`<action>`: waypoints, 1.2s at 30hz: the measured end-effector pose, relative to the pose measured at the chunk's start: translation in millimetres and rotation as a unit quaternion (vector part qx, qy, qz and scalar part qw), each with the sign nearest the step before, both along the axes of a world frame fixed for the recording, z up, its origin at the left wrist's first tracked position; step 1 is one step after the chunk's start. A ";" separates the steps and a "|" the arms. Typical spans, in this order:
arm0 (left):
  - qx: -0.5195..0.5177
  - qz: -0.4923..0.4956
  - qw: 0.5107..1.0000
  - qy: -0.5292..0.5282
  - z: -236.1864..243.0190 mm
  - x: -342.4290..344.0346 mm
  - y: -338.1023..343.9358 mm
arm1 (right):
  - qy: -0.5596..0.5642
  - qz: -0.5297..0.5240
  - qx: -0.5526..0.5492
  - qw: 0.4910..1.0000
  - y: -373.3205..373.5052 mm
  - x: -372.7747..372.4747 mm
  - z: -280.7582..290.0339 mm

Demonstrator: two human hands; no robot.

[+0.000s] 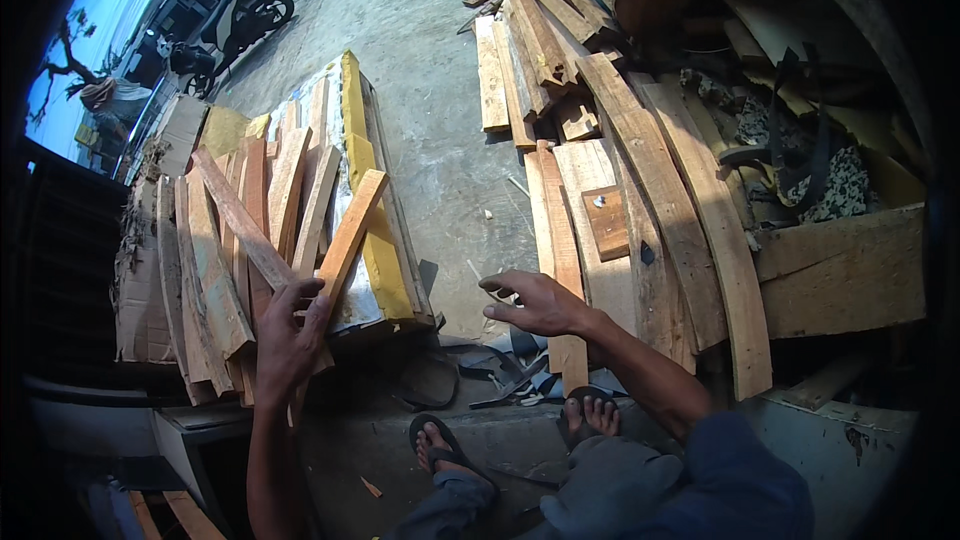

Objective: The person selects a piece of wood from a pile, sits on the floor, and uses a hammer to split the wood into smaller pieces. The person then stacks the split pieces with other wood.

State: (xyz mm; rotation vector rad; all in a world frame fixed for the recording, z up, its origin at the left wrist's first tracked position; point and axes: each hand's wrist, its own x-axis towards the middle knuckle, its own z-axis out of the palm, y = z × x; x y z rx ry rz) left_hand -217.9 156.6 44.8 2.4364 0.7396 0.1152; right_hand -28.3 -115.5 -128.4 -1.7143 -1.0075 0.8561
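Observation:
On the left, my left hand (pixel 292 328) closes around the near end of a long wooden strip (pixel 240 218), which slants across a pile of similar strips. A brighter orange-brown strip (pixel 352 232) meets the same hand at its lower end; whether the fingers hold it too is hidden. My right hand (pixel 538 302) hovers in mid-air over the middle, its fingers apart and nothing in them. Beneath and beside it lies a narrow plank (pixel 562 240) at the edge of the right-hand wood pile.
A yellow-edged stack (pixel 372 240) supports the left strips. At right, long boards (pixel 650 170) and a small square block (pixel 606 222) lie in a heap beside a thick beam (pixel 845 270). Dark straps (pixel 500 375) litter the floor near my feet. A motorcycle (pixel 240 25) stands far left.

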 end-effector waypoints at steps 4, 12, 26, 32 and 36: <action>-0.144 -0.141 0.976 0.080 -114.4 85.4 -116.3 | -0.278 -0.395 -0.143 0.864 -175.2 35.4 20.5; -0.580 -0.059 0.806 0.100 -232.7 150.6 -326.1 | -0.216 -0.506 -0.391 0.738 -271.4 23.8 1.4; -0.634 0.000 0.766 0.109 -301.9 191.6 -309.4 | 0.106 -0.417 -0.036 0.902 -287.4 15.1 -12.8; -0.606 0.009 0.793 0.055 -262.8 203.8 -346.1 | 0.266 -0.435 -0.004 0.860 -310.6 19.1 -13.9; -0.595 0.028 0.802 0.029 -267.2 197.4 -339.5 | 0.353 -0.423 0.085 0.830 -301.4 -0.4 -41.5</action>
